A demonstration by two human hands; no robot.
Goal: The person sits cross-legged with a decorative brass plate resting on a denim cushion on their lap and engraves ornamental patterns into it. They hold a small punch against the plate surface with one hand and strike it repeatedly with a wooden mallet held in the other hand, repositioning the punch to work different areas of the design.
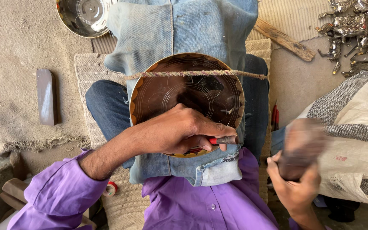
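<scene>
Purple sleeves fill the bottom of the head view, and from the lower left the person's left hand (179,130) reaches up to the middle of the frame. Its fingers are closed around a small chisel with a red grip (222,140), whose dark tip points right, just above the lower rim of a round dark metal plate (167,91). That plate lies at the centre of the frame on a piece of faded denim cloth (179,25) spread over the person's lap, and a twisted cord (196,73) runs across its upper part, touching it. At the lower right, the right hand (292,187) is wrapped around a blurred brown wooden mallet (301,147), well apart from the plate. A shiny steel bowl (84,16) sits at the upper left edge. A dark flat block (47,97) lies on the floor at the left. Small silvery metal figures (354,34) are heaped in the upper right corner, above a pale woven sack (354,140).
</scene>
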